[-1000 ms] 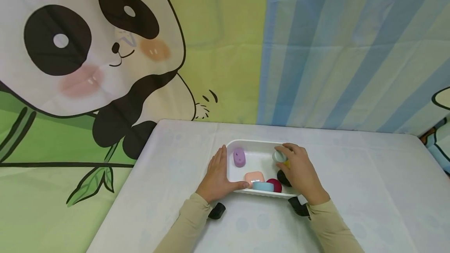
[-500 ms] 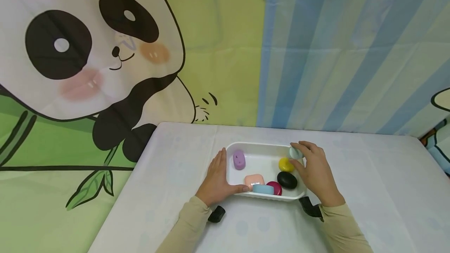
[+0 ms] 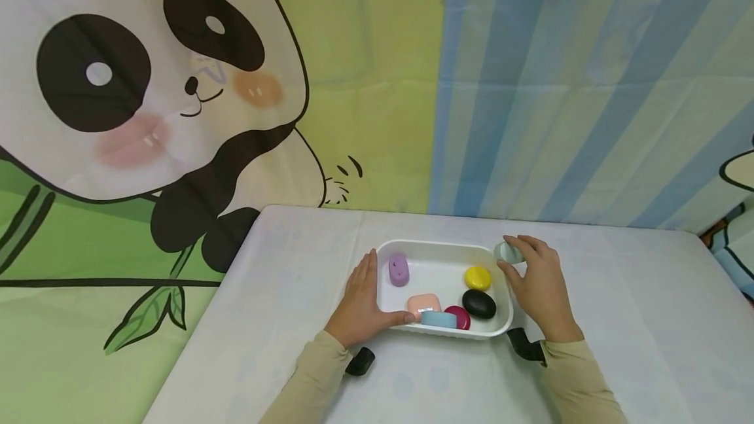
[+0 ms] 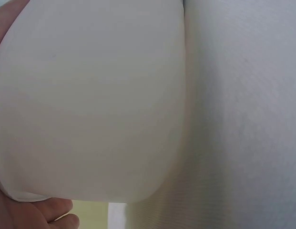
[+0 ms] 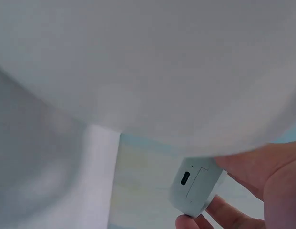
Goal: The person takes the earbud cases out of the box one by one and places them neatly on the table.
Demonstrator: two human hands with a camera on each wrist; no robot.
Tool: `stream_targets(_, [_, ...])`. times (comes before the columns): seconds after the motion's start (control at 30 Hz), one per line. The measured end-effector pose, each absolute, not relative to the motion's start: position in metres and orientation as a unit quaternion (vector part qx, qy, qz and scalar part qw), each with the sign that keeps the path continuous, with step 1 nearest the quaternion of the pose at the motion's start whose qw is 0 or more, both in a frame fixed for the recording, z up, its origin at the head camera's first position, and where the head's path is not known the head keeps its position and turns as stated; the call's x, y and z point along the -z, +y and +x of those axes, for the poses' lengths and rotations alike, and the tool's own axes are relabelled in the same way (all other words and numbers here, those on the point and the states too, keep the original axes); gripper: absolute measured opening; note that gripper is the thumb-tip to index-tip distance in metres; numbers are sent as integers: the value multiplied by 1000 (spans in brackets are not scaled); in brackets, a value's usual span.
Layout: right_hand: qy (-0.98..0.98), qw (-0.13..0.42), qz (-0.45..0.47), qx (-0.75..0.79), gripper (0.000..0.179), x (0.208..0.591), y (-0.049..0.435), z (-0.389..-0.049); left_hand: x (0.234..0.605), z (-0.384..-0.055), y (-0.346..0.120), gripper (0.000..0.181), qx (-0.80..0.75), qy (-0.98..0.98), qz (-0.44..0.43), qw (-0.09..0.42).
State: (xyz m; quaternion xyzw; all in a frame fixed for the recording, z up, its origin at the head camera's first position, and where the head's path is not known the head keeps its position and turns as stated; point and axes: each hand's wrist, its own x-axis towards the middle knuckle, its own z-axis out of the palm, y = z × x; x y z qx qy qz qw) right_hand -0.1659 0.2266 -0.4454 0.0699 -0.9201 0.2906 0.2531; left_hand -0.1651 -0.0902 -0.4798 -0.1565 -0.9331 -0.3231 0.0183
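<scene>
At the left, a big panda point(image 3: 194, 84) is seen printed on the wall cloth point(image 3: 377, 84). Next, the left end of a white tray point(image 3: 432, 277) is touched by the left hand point(image 3: 362, 303), which is not closed: its fingers are laid straight along the wall, and its thumb is put at the near rim. The long axis of the tray is directed from left to right. Inside, a purple case point(image 3: 398, 269) is placed near the left wall, with its length pointing away from the person. Then a peach case point(image 3: 423, 302) and a crimson piece point(image 3: 459, 317) are partly covered by a light blue case point(image 3: 438, 319), which is turned lengthwise along the near wall. Farther right, a yellow piece point(image 3: 478, 278) is placed behind a black oval piece point(image 3: 479, 304). Just outside the far right corner of the tray, a pale mint case point(image 3: 508, 252) is pinched between the thumb and fingers of the right hand point(image 3: 542, 283). In the right wrist view, its face with a dark slot point(image 5: 185, 178) is turned to the camera, and its long axis is slanted from upper right to lower left
</scene>
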Motion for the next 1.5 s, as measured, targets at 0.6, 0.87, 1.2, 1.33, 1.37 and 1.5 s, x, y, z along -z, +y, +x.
stream_targets(0.6, [-919,268,27,-289,42,466,246,-177,479,-166,-90,132,316,-936,-153,8])
stream_targets(0.87, [-936,227,3,-269,41,473,252,-177,482,-167,-90,134,319,-934,-158,14])
stream_targets(1.2, [-942,188,-20,-278,41,478,258,-179,478,-166,-90,137,327,-933,-153,0])
stream_targets(1.33, [-946,173,-31,-274,43,480,260,-179,477,-165,-90,137,332,-932,-149,-4])
stream_targets(1.37, [-947,169,-32,-273,43,480,261,-179,477,-165,-90,137,331,-932,-149,-5])
stream_targets(1.5, [-948,158,-39,-274,44,481,262,-179,477,-166,-90,137,330,-932,-150,-5])
